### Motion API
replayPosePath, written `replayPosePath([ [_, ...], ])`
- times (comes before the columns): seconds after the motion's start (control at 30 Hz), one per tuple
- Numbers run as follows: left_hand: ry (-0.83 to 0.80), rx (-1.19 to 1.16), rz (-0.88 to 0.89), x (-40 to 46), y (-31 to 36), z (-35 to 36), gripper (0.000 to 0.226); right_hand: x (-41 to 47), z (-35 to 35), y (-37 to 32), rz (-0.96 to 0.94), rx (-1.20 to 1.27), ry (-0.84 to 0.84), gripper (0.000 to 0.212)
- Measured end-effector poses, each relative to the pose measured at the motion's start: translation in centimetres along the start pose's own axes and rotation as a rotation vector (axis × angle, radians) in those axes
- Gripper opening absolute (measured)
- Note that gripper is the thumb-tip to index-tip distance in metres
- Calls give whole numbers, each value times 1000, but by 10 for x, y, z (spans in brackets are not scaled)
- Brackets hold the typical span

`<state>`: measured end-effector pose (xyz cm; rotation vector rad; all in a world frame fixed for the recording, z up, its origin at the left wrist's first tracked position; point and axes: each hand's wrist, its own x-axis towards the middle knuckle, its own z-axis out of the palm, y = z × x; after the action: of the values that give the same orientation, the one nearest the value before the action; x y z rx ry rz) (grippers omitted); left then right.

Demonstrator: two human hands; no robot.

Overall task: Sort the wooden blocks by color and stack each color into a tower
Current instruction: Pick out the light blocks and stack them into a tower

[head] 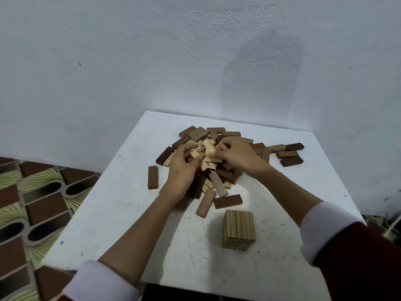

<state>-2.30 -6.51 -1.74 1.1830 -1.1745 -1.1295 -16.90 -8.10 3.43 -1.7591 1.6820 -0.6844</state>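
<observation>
Blocks (217, 166): mixed pile lying at frame centre on table (108, 213). Left hand (184, 168) and right hand (236, 155) are pinching pale blocks atop it. Probably light, rigid, smooth; best gripped across long sides. Pale tower (238, 229) is standing lower right.

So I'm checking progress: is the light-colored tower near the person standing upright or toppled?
Upright. The light tower stands square on the table, its flat top level, apart from the pile of loose blocks.

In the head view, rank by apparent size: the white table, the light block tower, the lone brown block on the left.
1. White table
2. Light block tower, though it sits nearer the camera
3. Lone brown block
</observation>
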Motion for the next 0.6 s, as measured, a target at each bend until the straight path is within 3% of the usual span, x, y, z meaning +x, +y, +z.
replayPosePath([
  [0.2, -29, -119, -23, -25, 12, -19, 24, -42, 8, -30, 68, 94, -96, 11],
  [0.33, -58, -146, -39, -49, 17, -41, 21, -69, 23, -47, 22, 5, -184, 11],
  [0.5, -44, -112, -52, -73, 7, -67, 24, -93, 55, -56, 89, 115, -52, 28],
  [0.6, -46, -96, -76, -86, -5, -76, 21, -104, 73, -54, 120, 155, -28, 26],
])
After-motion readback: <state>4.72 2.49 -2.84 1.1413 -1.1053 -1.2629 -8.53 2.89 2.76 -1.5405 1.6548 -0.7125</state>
